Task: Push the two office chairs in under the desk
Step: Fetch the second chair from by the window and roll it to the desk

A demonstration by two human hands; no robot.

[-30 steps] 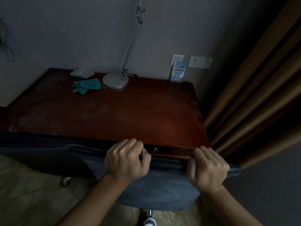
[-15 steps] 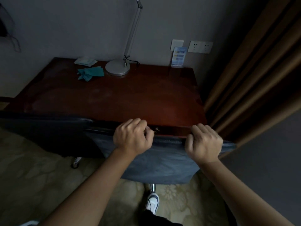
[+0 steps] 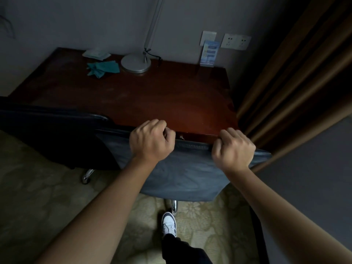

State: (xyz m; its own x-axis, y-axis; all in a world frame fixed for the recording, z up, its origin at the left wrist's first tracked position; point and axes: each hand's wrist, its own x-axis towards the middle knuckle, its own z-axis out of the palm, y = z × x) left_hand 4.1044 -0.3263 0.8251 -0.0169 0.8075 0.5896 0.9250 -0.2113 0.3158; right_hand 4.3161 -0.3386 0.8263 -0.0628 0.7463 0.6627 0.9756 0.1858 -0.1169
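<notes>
A grey-blue office chair (image 3: 182,176) stands with its backrest top against the front edge of the dark red wooden desk (image 3: 152,100). My left hand (image 3: 150,141) grips the top of that backrest near its middle. My right hand (image 3: 233,148) grips the same top edge near its right end. A second, darker office chair (image 3: 55,138) stands to the left, its backrest also at the desk's front edge. Both seats are hidden from view.
On the desk's far side sit a lamp base (image 3: 135,63), a teal cloth (image 3: 103,68), a white packet (image 3: 96,53) and a blue card stand (image 3: 209,53). Brown curtains (image 3: 297,79) hang at the right. My shoe (image 3: 169,223) is on the patterned carpet behind the chair.
The view has drawn back from the desk, so more carpet and my foot show. Both hands keep the same grip on the grey-blue backrest.
</notes>
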